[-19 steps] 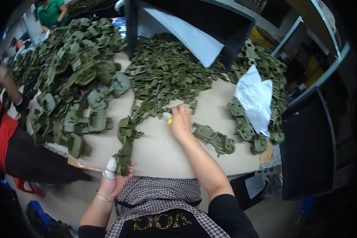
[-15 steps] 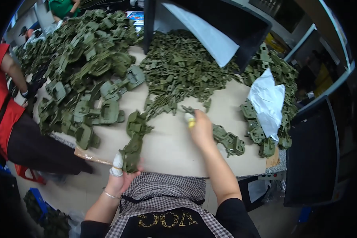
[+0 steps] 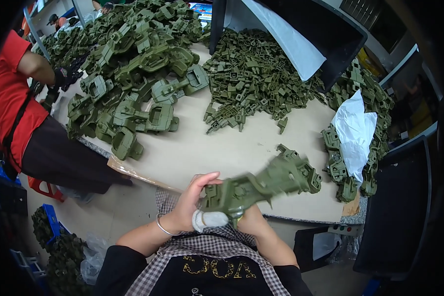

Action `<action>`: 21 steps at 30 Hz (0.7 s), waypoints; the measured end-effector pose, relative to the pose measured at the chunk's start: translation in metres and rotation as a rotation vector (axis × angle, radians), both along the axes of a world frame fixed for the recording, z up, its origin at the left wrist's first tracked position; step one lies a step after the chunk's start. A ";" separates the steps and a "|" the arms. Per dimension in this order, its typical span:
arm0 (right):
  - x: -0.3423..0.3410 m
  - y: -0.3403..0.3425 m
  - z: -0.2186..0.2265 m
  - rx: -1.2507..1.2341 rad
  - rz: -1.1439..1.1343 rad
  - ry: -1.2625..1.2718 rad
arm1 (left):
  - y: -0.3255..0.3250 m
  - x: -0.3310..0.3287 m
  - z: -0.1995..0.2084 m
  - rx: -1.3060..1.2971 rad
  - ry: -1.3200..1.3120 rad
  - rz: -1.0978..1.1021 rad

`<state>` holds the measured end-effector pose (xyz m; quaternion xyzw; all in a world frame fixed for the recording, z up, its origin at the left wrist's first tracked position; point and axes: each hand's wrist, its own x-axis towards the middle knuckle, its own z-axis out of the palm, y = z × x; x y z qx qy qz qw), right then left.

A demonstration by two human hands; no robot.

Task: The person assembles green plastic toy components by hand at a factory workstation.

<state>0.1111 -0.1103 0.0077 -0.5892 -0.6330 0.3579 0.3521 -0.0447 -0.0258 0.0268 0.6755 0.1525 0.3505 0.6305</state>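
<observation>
My left hand [image 3: 192,202], with a white cover on its thumb, grips one end of a long olive-green moulded plastic part [image 3: 239,191]. The part lies sideways in front of my apron, and its far end is smeared by motion. Beneath it is my right hand [image 3: 251,220], its fingers hidden behind the part, so I cannot see what they hold. Just beyond, a similar green plastic part [image 3: 308,178] rests on the table and is partly overlapped by the held one.
A heap of small green pieces [image 3: 261,74] spills from a tilted black bin [image 3: 301,29]. Larger green parts [image 3: 133,74] pile up at the left. White paper [image 3: 352,133] lies on more parts at right. A co-worker in red [image 3: 19,93] stands at the left.
My left hand has raised the long part and turned it sideways, moving right. My right hand has drawn back from the small-piece heap to beneath the part. The view has shifted.
</observation>
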 end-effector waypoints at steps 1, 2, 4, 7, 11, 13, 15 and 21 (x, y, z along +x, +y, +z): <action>-0.006 0.006 0.006 0.041 -0.001 0.232 | 0.003 0.002 0.003 0.074 0.046 -0.021; -0.008 0.009 0.008 0.081 -0.002 0.465 | 0.001 0.004 0.001 0.071 0.042 -0.014; -0.008 -0.001 -0.014 0.005 0.035 0.430 | 0.001 0.007 -0.005 0.280 0.054 0.054; -0.020 -0.001 -0.022 0.163 0.024 0.456 | -0.005 0.013 0.001 0.240 0.009 0.095; -0.028 -0.009 -0.024 0.151 -0.026 0.574 | -0.016 0.019 0.009 0.265 -0.013 0.099; -0.030 -0.011 -0.022 0.146 -0.062 0.648 | -0.016 0.020 0.011 0.273 -0.030 0.118; -0.033 -0.009 -0.020 0.144 -0.092 0.726 | -0.012 0.020 0.007 0.230 -0.004 0.122; -0.026 -0.004 -0.015 0.249 -0.203 0.420 | -0.016 0.023 -0.009 -0.013 -0.020 0.091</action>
